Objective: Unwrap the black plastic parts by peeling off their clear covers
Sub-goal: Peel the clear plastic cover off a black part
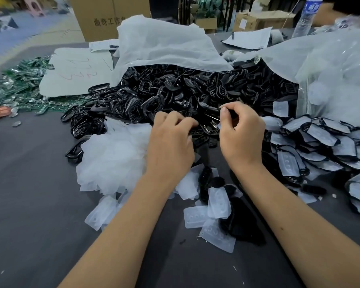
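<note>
a: far left on the dark grey table top (pixel 33 183) we see a scatter of green circuit boards (pixel 19 82), then a white sheet with red scrawl (pixel 77 71).

b: next we find the fluffy heap of peeled clear plastic covers (pixel 112 154), and behind it the big pile of bare glossy black plastic frame parts (pixel 175 90) spilling from a white plastic bag (pixel 160 44).

a: our left hand (pixel 170 138) reaches into that pile, fingers curled; we cannot tell what, if anything, it holds.

b: our right hand (pixel 240 129) pinches a small black plastic part (pixel 230 113) between thumb and forefinger, raised just above the pile.

a: at the right, still-covered black parts (pixel 324 140) lie overlapping beside a clear bag (pixel 337 80).
</note>
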